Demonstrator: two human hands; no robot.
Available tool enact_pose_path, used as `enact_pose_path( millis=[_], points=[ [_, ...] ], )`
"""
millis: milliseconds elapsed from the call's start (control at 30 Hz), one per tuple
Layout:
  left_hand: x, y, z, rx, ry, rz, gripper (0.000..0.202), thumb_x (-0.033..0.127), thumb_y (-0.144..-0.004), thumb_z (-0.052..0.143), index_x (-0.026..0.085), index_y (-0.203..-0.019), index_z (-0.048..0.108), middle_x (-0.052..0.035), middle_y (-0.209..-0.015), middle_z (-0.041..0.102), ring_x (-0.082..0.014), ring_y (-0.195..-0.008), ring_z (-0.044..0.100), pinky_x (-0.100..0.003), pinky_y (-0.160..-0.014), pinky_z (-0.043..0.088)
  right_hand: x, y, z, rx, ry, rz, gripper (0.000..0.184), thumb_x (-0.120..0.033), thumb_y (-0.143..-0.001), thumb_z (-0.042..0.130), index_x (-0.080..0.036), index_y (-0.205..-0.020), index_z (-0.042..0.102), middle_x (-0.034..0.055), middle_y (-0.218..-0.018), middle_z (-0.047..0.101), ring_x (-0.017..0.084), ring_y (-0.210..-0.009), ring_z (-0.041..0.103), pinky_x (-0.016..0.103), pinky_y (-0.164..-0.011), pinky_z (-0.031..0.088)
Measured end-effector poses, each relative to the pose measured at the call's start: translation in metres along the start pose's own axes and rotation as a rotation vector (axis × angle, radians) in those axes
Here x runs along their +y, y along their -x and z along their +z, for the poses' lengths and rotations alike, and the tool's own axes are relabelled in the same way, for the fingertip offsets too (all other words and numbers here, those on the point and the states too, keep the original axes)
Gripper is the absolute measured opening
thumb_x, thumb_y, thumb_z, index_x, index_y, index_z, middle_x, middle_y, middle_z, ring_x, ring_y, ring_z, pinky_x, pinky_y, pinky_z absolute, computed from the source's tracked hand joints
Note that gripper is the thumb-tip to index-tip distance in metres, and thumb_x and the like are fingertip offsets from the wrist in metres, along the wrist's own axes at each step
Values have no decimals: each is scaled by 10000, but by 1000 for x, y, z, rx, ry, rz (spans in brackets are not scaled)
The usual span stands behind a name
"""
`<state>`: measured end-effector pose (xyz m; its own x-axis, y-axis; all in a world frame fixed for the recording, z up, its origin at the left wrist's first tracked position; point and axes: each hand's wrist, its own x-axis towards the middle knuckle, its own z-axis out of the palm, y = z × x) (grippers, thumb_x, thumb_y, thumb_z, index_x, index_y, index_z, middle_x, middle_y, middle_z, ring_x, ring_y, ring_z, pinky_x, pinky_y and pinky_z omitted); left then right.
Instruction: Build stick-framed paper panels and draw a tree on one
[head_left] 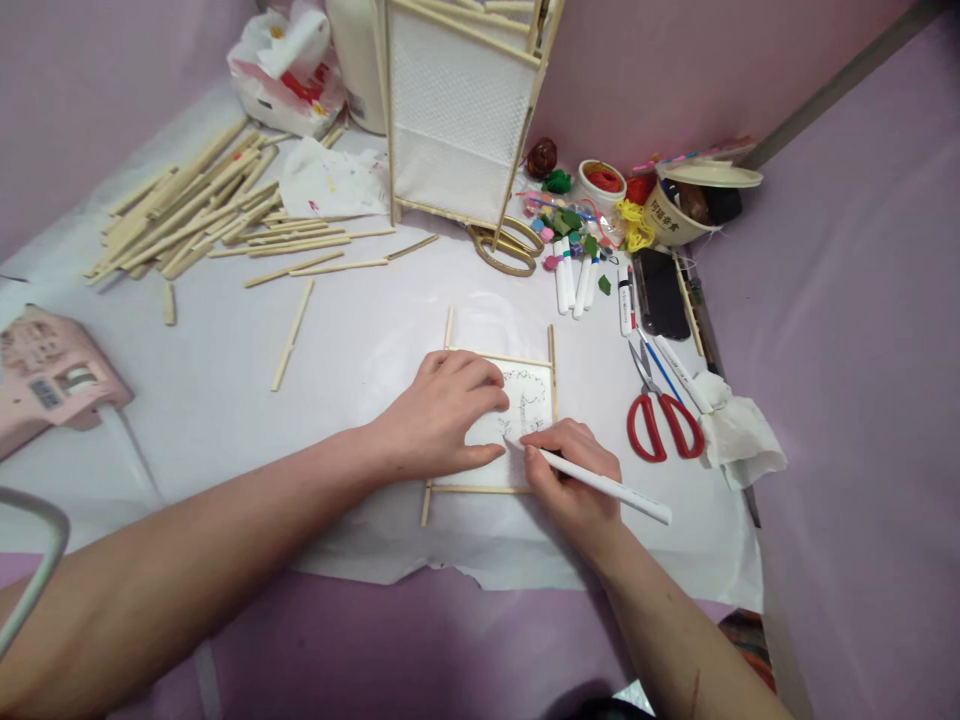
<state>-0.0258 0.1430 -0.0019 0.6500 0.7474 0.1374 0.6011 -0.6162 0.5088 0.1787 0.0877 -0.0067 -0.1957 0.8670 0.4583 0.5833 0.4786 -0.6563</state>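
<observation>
The left hand (442, 415) lies spread and flat, gripping nothing, pressing down on a small sheet of paper (529, 400) in a way that keeps the sheet from sliding. The right hand (570, 475) is closed in a writing pinch around a white pen (609, 486), with the tip on the paper, beside thin dark sketch lines (525, 410). The paper sits inside a small frame of wooden sticks (491, 358), which lies flat on a white sheet (225, 350) close to the person's body, within easy reach of both hands. Loose wooden sticks (187, 210) are heaped to the far left, well apart from the drawing. Red-handled scissors (660, 425), coloured markers (574, 280) and a crumpled tissue (739, 440) sit along the right, near the hand holding the pen.
</observation>
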Motion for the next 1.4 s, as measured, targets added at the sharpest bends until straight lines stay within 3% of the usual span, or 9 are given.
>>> enact_pose_path(
  millis=[600, 1000, 1400],
  points=[
    [0, 0, 0, 1, -8, 3, 300, 387, -825, 700, 217, -1068, 654, -80, -1213, 624, -287, -1222, 497, -471, -1042, 293, 1, 1, 1, -3, -36, -24, 126, -118, -878, 618, -216, -894, 695, 12, -713, 696, 160, -650, 610, 341, -641, 436],
    [0, 0, 0, -4, -6, -7, 301, 382, -819, 704, 219, -1067, 657, -75, -1219, 621, -289, -1225, 495, -471, -1044, 292, 1, 2, -1, -12, -27, 8, 117, -111, -867, 612, -204, -819, 665, 4, -665, 637, 159, -637, 580, 333, -637, 438],
    [-1, 0, 2, 18, -20, 14, 299, 401, -832, 701, 207, -1055, 656, -72, -1199, 620, -282, -1210, 507, -464, -1031, 301, 4, 1, 1, -54, -57, -58, 134, -106, -879, 649, -214, -945, 692, 7, -756, 712, 155, -678, 612, 336, -662, 423]
  ],
)
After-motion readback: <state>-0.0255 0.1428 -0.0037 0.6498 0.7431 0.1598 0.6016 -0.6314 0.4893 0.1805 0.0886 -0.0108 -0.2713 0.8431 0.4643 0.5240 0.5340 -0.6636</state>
